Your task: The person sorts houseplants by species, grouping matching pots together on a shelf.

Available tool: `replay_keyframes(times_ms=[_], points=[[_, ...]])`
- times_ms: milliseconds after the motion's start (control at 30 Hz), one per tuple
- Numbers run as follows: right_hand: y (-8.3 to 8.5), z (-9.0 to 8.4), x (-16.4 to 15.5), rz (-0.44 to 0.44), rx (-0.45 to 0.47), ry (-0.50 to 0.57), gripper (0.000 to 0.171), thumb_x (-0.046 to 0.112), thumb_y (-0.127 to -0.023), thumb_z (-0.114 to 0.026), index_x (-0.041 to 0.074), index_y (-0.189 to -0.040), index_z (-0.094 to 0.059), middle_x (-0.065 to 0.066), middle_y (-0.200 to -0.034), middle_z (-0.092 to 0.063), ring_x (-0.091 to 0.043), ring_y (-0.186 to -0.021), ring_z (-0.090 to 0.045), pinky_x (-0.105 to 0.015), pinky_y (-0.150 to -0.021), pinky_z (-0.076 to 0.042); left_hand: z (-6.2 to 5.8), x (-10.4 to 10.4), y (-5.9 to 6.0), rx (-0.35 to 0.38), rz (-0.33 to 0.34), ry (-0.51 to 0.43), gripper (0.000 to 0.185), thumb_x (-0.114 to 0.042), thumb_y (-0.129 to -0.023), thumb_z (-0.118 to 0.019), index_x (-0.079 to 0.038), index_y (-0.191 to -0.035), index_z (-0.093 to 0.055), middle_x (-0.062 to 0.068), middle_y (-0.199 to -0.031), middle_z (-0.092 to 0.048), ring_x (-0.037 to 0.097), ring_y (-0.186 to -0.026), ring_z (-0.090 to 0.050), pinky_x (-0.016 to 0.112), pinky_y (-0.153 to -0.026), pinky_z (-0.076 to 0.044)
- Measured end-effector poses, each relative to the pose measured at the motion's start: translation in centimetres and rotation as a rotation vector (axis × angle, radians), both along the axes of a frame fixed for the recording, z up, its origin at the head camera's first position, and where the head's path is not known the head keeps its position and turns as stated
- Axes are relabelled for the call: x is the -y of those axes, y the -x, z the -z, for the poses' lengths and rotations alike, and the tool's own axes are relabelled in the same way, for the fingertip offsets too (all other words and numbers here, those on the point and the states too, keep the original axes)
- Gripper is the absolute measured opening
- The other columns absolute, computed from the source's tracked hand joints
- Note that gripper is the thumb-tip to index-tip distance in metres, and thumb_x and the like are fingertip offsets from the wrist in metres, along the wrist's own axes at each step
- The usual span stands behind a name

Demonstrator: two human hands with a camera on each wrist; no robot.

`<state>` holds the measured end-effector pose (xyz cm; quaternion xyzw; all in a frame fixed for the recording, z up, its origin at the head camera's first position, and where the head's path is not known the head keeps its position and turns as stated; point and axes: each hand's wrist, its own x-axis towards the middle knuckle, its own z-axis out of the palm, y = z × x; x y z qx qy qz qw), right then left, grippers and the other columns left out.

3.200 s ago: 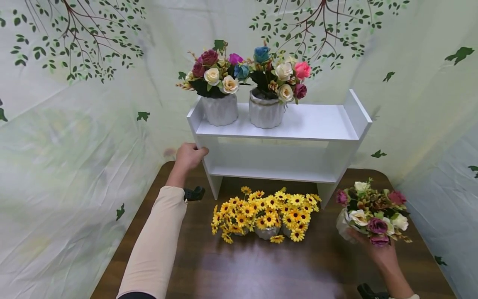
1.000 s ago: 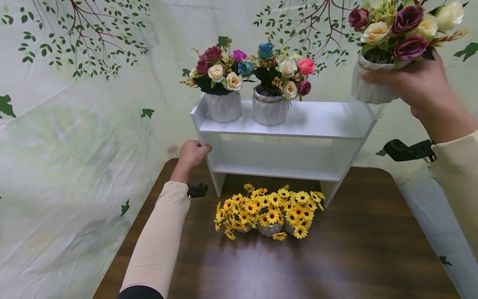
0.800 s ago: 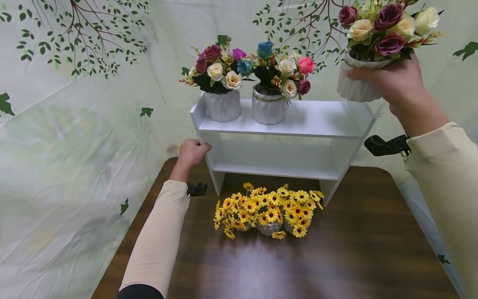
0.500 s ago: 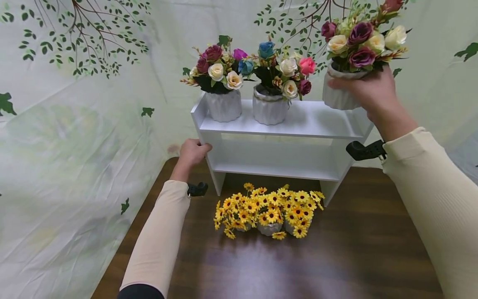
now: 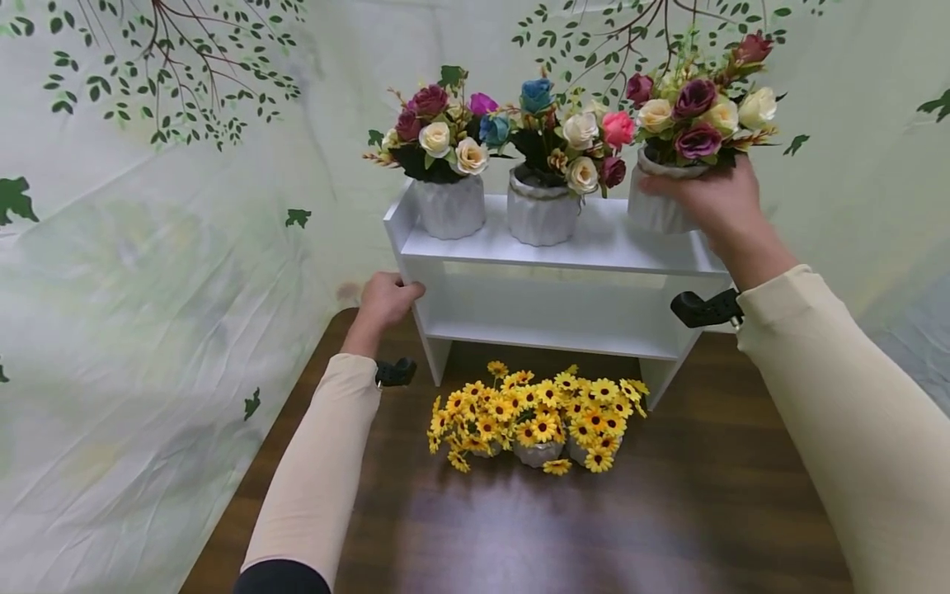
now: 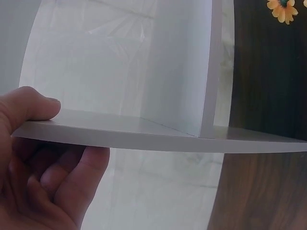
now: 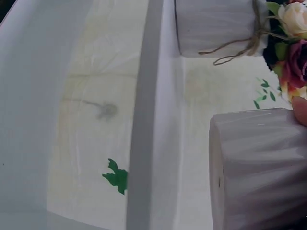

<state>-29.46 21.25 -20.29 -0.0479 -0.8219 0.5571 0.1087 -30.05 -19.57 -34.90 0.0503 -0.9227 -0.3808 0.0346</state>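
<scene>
My right hand (image 5: 723, 202) holds a white ribbed flower pot (image 5: 653, 205) with purple and cream roses, thumb across its front. It is above the right end of the white two-tier shelf (image 5: 609, 243); in the right wrist view, a gap shows between the pot's base (image 7: 218, 177) and the top board (image 7: 144, 143). My left hand (image 5: 386, 299) grips the shelf's left side panel (image 6: 139, 139), thumb on one face and fingers under the other. Two similar potted rose bouquets, one at the left (image 5: 451, 208) and one in the middle (image 5: 544, 213), stand on the top board.
Several pots of yellow daisies (image 5: 538, 421) stand in a row on the dark wooden table (image 5: 519, 528), before the shelf. A fabric backdrop (image 5: 185, 289) with printed leaves hangs behind and at the sides.
My right hand has lifted the rose pot from the table's right side, then brought it left and lower over the shelf's right end. My left hand keeps its grip on the side panel.
</scene>
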Motion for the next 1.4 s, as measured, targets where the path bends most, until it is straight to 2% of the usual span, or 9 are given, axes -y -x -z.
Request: replay_keyframes(times_ms=[100,300,467,833,1000,1133,1267,1400], points=[[0.2,0.4,0.4,-0.004,0.009,-0.006,0.092,0.024,-0.074,-0.087,0.036,-0.149,-0.035,0.009,-0.156,-0.04,-0.016,-0.14,-0.037,-0.036,-0.12,-0.029,0.1,0.1,0.0,0.002,-0.006,0.007,0.026,-0.026,-0.086,-0.059,-0.007,-0.069,-0.055,-0.002,-0.062,-0.049,0.021,-0.067,-0.047,0.029,-0.055,-0.037],[0.6,1.0,0.7,0.012,0.031,-0.024,0.094,0.027,-0.075,-0.086,0.036,-0.151,-0.031,0.008,-0.159,-0.035,-0.017,-0.143,-0.034,-0.037,-0.121,-0.026,0.3,0.0,-0.1,0.004,-0.007,-0.003,0.024,-0.026,-0.086,-0.059,-0.004,-0.078,-0.063,0.003,-0.073,-0.058,0.022,-0.074,-0.05,0.028,-0.059,-0.039],[0.6,1.3,0.8,0.017,0.037,-0.01,0.096,0.028,-0.075,-0.085,0.036,-0.152,-0.029,0.007,-0.16,-0.033,-0.017,-0.145,-0.033,-0.037,-0.122,-0.026,0.3,0.0,-0.1,0.008,-0.005,-0.005,0.025,-0.027,-0.086,-0.059,-0.003,-0.077,-0.061,0.004,-0.072,-0.057,0.023,-0.075,-0.051,0.029,-0.059,-0.04],[0.6,2.6,1.1,0.0,0.079,-0.065,0.1,0.04,-0.079,-0.081,0.034,-0.156,-0.018,0.004,-0.164,-0.024,-0.018,-0.15,-0.027,-0.039,-0.123,-0.022,0.4,0.1,-0.3,0.017,-0.005,-0.005,0.025,-0.027,-0.087,-0.058,-0.004,-0.078,-0.06,0.006,-0.076,-0.059,0.024,-0.077,-0.052,0.029,-0.059,-0.04],[0.6,3.1,1.1,-0.026,0.039,-0.107,0.098,0.041,-0.08,-0.079,0.032,-0.156,-0.019,0.001,-0.164,-0.025,-0.02,-0.15,-0.026,-0.04,-0.124,-0.021,0.1,0.3,-0.5,0.02,-0.012,-0.004,0.027,-0.028,-0.087,-0.058,-0.002,-0.084,-0.064,0.009,-0.081,-0.061,0.024,-0.078,-0.053,0.029,-0.061,-0.041],[0.4,3.5,1.1,-0.041,-0.027,-0.106,0.098,0.038,-0.08,-0.079,0.029,-0.156,-0.019,0.0,-0.164,-0.026,-0.018,-0.15,-0.025,-0.035,-0.124,-0.018,-0.1,0.4,-0.6,0.007,-0.015,0.0,0.028,-0.028,-0.087,-0.057,-0.001,-0.087,-0.066,0.012,-0.086,-0.064,0.024,-0.079,-0.053,0.028,-0.061,-0.041],[-0.5,4.0,1.1,-0.01,-0.056,-0.098,0.103,0.04,-0.08,-0.078,0.025,-0.157,-0.012,-0.001,-0.166,-0.022,-0.017,-0.153,-0.02,-0.033,-0.125,-0.014,0.1,0.2,-0.6,-0.042,-0.012,-0.001,0.029,-0.028,-0.088,-0.058,-0.002,-0.079,-0.062,0.011,-0.08,-0.063,0.024,-0.075,-0.052,0.029,-0.06,-0.04],[-3.2,4.5,0.9,0.025,-0.003,-0.086,0.105,0.048,-0.085,-0.069,0.02,-0.158,0.002,-0.007,-0.168,-0.008,-0.024,-0.155,-0.011,-0.042,-0.126,-0.015,0.8,-0.5,-0.6,-0.111,-0.013,-0.003,0.034,-0.032,-0.092,-0.057,-0.006,-0.069,-0.055,0.004,-0.066,-0.055,0.022,-0.066,-0.049,0.03,-0.056,-0.038]])
